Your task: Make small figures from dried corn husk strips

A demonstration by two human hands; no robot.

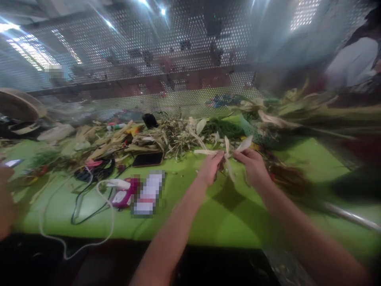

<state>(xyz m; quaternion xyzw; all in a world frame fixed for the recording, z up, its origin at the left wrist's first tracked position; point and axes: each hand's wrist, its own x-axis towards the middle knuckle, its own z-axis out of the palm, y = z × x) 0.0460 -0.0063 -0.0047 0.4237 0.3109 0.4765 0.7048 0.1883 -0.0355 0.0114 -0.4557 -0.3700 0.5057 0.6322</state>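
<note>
Over the green tabletop [190, 222], both of my hands work at a small bunch of pale dried corn husk. My left hand [210, 167] is closed in a pinch on the husk strips [205, 152], one of which sticks out to the left. Fingers of my right hand [253, 163] pinch a broader husk piece [245, 143] that points up and to the right. Between the hands, one strip stands upright and another hangs down. My fingertips partly hide where the pieces meet. Just behind lies a heap of dried stalks and husks [175, 137].
Left of my arms lie a dark phone [148, 159], a phone with a blurred-out screen [149, 194], a magenta device [126, 194] and a looping white cable [111, 222]. Another person's arm [6, 198] is at the left edge. A perforated metal screen [178, 55] stands behind.
</note>
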